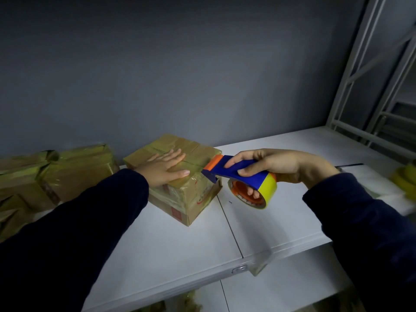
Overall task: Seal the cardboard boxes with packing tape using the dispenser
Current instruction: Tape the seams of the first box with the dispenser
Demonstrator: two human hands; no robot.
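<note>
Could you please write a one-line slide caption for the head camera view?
Left hand steadies a cardboard box while the right hand brings the tape dispenser to its edge.

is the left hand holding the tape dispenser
No, the left hand lies flat on top of the box, while the right hand grips the tape dispenser.

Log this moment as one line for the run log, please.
step: taping | left hand: flat on brown cardboard box | right hand: grip on blue and orange tape dispenser, nose at box's right top edge | surface: white shelf
</note>
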